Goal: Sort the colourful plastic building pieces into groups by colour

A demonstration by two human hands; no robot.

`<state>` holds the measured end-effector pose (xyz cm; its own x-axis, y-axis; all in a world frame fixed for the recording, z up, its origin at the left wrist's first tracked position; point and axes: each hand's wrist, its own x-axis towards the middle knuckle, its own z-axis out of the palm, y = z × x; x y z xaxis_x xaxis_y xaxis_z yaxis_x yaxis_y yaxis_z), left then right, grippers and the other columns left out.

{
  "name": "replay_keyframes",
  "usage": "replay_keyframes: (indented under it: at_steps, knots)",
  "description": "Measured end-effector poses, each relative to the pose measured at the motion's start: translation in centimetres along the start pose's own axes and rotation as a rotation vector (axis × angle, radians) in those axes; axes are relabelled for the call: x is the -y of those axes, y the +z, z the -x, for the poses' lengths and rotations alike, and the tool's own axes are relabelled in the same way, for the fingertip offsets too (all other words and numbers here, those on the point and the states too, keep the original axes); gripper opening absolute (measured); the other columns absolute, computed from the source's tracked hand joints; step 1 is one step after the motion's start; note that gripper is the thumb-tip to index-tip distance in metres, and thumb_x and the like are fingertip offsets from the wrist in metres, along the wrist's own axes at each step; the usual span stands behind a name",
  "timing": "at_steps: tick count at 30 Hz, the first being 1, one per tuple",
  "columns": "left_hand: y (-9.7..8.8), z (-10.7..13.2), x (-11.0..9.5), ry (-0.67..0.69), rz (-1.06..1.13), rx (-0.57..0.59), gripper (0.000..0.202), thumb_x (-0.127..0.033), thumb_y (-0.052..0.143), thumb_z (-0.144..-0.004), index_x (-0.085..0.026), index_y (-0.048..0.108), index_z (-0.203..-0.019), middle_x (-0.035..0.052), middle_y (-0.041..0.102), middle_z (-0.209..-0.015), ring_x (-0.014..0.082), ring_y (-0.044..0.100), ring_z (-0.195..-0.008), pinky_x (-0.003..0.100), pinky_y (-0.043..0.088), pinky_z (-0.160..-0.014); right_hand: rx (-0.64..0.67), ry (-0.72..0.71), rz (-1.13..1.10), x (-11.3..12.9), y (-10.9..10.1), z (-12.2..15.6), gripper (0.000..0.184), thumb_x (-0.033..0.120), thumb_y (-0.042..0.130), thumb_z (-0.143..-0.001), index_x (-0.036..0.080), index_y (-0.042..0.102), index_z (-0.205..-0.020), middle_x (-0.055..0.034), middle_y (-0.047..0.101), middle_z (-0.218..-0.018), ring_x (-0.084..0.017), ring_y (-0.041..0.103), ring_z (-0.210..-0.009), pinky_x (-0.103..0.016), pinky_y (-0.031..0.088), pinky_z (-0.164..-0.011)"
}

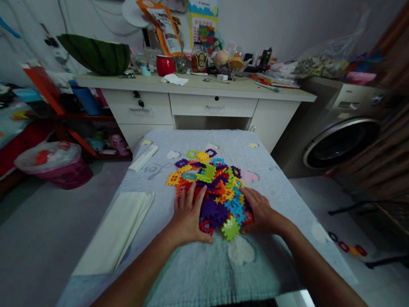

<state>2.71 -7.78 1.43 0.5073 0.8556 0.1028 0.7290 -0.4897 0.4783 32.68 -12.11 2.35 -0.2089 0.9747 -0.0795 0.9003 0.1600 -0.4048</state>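
A heap of colourful plastic interlocking pieces lies on the cloth-covered table, in purple, red, yellow, orange, blue and green. Spread along the heap's left side, my left hand touches the pieces with fingers apart. My right hand rests against the right side, its fingers also apart and its thumb near the front. A green square piece sits at the front edge between the hands. Parts of the pieces under my fingers are hidden.
A folded cream cloth and a white narrow box lie on the table's left. Beyond stands a white desk with a cut watermelon and jars. A washing machine is at right, a pink bin at left.
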Motion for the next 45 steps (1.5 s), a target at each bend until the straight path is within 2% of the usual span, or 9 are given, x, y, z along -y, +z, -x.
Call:
replay_keyframes:
  at_steps: [7,11,25,30,34,37,40,43,45]
  knots:
    - [0.9,-0.3,-1.2,0.022,-0.011,-0.124,0.132,-0.062,0.082,-0.049,-0.027,0.011,-0.155,0.0188,0.011,-0.16,0.0482,0.02,-0.142,0.064,0.018,-0.112,-0.106,-0.124,-0.073,2.2,0.1,-2.5,0.089,0.033,0.075,-0.065,0.018,0.04,-0.146,-0.0188,0.046,-0.142,-0.034,0.044,-0.129,-0.051,0.035,-0.107]
    - [1.0,-1.0,-2.2,0.015,0.0,-0.205,0.115,-0.049,0.079,-0.06,-0.026,0.016,-0.154,0.0167,0.024,-0.157,0.0409,0.032,-0.137,0.058,0.027,-0.111,-0.204,-0.18,-0.145,2.7,0.7,-3.7,0.069,0.019,0.066,-0.067,0.019,0.051,-0.135,-0.0153,0.053,-0.133,-0.029,0.049,-0.122,-0.047,0.038,-0.106]
    - [-1.4,-6.7,-3.2,-0.013,0.275,-0.386,0.05,-0.029,0.059,-0.084,-0.023,0.046,-0.132,0.0095,0.053,-0.132,0.0249,0.05,-0.126,0.042,0.041,-0.109,-0.358,-0.056,-0.45,5.8,-2.5,-10.1,0.053,0.014,0.059,-0.062,0.023,0.058,-0.115,-0.0053,0.064,-0.114,-0.025,0.059,-0.109,-0.043,0.044,-0.1]
    - [-2.6,-8.0,-1.3,-0.167,0.377,-0.474,0.046,-0.03,0.058,-0.085,-0.022,0.047,-0.129,0.0087,0.058,-0.128,0.0244,0.054,-0.123,0.042,0.043,-0.106,-0.479,-0.006,-0.441,7.2,-2.8,-14.0,0.05,0.022,0.062,-0.07,0.022,0.055,-0.119,-0.0066,0.063,-0.114,-0.024,0.059,-0.108,-0.043,0.043,-0.101]
    - [-3.1,-7.8,1.1,-0.223,0.236,-0.551,0.055,-0.031,0.059,-0.084,-0.021,0.04,-0.135,0.012,0.051,-0.135,0.0271,0.046,-0.13,0.044,0.037,-0.111,-0.486,-0.035,-0.497,8.2,-2.6,-16.7,0.056,0.031,0.068,-0.071,0.02,0.052,-0.123,-0.0108,0.057,-0.126,-0.025,0.055,-0.115,-0.042,0.042,-0.103]
    - [-3.5,-7.4,2.2,-0.299,0.111,-0.606,0.064,-0.037,0.062,-0.081,-0.017,0.038,-0.137,0.0175,0.04,-0.142,0.0325,0.035,-0.137,0.05,0.03,-0.114,-0.426,-0.089,-0.604,7.7,-2.8,-17.7,0.057,0.038,0.067,-0.075,0.021,0.049,-0.127,-0.011,0.054,-0.131,-0.024,0.057,-0.113,-0.04,0.047,-0.097]
    - [-3.7,-7.0,3.0,-0.416,0.098,-0.567,0.065,-0.046,0.064,-0.08,-0.021,0.042,-0.135,0.0168,0.032,-0.148,0.0366,0.032,-0.139,0.056,0.031,-0.11,-0.533,-0.06,-0.508,5.6,-3.1,-17.7,0.047,0.039,0.062,-0.079,0.019,0.055,-0.121,-0.0123,0.057,-0.128,-0.025,0.056,-0.115,-0.042,0.044,-0.1]
    - [-3.3,-6.9,3.8,-0.485,0.161,-0.515,0.061,-0.05,0.061,-0.08,-0.026,0.044,-0.133,0.0134,0.037,-0.147,0.0357,0.034,-0.138,0.056,0.031,-0.11,-0.627,0.097,-0.286,2.9,-2.7,-17.4,0.044,0.042,0.06,-0.081,0.017,0.059,-0.118,-0.0156,0.061,-0.123,-0.03,0.052,-0.12,-0.047,0.037,-0.106]
    - [-2.9,-7.0,4.4,-0.478,0.228,-0.491,0.059,-0.049,0.06,-0.081,-0.027,0.044,-0.133,0.0123,0.044,-0.142,0.033,0.038,-0.136,0.054,0.03,-0.111,-0.576,0.232,-0.195,1.7,-2.0,-17.2,0.05,0.048,0.058,-0.083,0.016,0.059,-0.122,-0.0177,0.062,-0.122,-0.032,0.053,-0.12,-0.049,0.036,-0.106]
